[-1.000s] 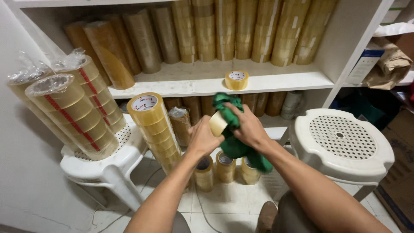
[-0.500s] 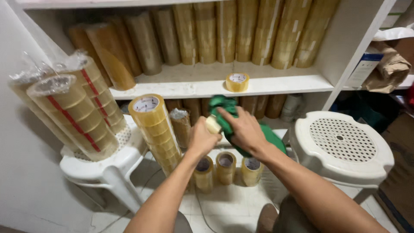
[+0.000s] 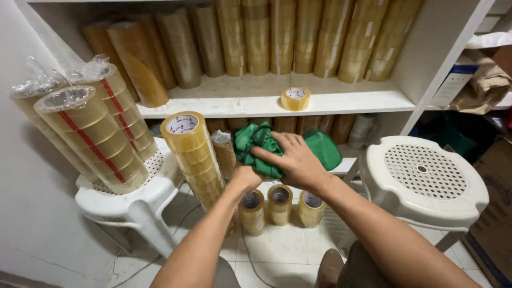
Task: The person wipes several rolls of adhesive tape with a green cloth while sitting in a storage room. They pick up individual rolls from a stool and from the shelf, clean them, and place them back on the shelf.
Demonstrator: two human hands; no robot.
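Observation:
My right hand (image 3: 296,162) presses a crumpled green cloth (image 3: 250,141) down with spread fingers; a ring shows on one finger. My left hand (image 3: 245,178) sits just below the cloth, closed around the small tape roll seen a moment ago, which the cloth now hides. Both hands are in front of the lower shelf, above three short stacks of yellowish tape rolls (image 3: 280,202) standing on the tiled floor. A tall stack of tape rolls (image 3: 194,154) leans just left of my left hand.
A single tape roll (image 3: 295,98) lies on the white shelf (image 3: 240,104), with long tape stacks behind it. Plastic-wrapped tape stacks (image 3: 90,133) lean on a white stool (image 3: 128,205) at left. Another white perforated stool (image 3: 424,176) stands at right, with boxes and a paper bag beyond it.
The hands moved up and slightly left. The green cloth was pulled over the small tape roll, which showed in my left hand before and is now covered.

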